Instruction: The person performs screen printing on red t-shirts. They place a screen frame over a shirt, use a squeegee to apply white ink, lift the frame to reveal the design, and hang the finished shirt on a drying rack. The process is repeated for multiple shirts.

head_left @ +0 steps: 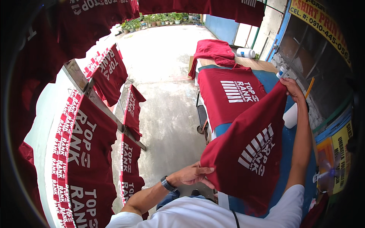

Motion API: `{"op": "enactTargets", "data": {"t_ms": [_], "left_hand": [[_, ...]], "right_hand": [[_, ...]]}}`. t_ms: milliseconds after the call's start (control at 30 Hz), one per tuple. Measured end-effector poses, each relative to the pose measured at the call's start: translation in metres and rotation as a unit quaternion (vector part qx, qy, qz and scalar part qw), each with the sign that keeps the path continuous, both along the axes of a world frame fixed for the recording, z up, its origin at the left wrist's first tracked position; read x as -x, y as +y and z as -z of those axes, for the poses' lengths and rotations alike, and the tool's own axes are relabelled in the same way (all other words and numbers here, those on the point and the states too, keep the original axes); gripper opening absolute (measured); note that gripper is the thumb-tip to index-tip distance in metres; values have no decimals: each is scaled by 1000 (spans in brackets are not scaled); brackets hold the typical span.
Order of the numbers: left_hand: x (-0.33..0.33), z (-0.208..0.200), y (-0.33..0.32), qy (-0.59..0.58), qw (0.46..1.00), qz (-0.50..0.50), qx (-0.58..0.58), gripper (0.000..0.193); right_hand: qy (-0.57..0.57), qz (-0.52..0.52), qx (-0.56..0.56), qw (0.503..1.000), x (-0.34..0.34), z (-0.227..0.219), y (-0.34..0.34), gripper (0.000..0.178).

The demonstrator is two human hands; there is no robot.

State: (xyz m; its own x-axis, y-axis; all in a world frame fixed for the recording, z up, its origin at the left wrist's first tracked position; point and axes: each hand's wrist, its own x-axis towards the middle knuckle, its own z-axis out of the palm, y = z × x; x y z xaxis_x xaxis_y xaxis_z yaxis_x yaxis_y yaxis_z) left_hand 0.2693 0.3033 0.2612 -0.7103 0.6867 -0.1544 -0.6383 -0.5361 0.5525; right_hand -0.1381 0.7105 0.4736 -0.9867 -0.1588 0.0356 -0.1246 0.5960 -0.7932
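Between my two hands hangs a dark red cloth piece [243, 159] with a white print, stretched at a slant over the near part of the table. My left hand [194, 174] pinches its lower left edge, thumb on top. At its upper right corner, my right hand [292, 89] is closed on the fabric. Beyond it, a second red printed cloth [218, 89] lies spread on the blue table top [270, 79]. A heap of red fabric [215, 51] rests at the table's far end.
A white jar [245, 53] lies beside the heap, and a small white bottle [281, 72] stands near my right hand. A white cylinder [291, 116] is by my right forearm. Printed red cloths [93, 140] hang on racks at left and overhead. Concrete floor [167, 102] runs between.
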Motion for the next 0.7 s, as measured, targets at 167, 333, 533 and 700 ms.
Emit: {"op": "enactTargets", "data": {"t_ms": [167, 333, 533, 700], "left_hand": [[99, -55, -113, 63, 984, -164, -15, 59], [183, -128, -240, 244, 929, -260, 98, 56], [280, -210, -372, 304, 838, -418, 174, 34], [387, -243, -476, 362, 752, -499, 232, 32]], "right_hand": [[73, 65, 134, 986, 49, -69, -28, 22], [136, 104, 191, 967, 103, -122, -96, 26], [138, 32, 292, 946, 191, -165, -197, 26], [108, -85, 329, 934, 287, -161, -280, 29]]}}
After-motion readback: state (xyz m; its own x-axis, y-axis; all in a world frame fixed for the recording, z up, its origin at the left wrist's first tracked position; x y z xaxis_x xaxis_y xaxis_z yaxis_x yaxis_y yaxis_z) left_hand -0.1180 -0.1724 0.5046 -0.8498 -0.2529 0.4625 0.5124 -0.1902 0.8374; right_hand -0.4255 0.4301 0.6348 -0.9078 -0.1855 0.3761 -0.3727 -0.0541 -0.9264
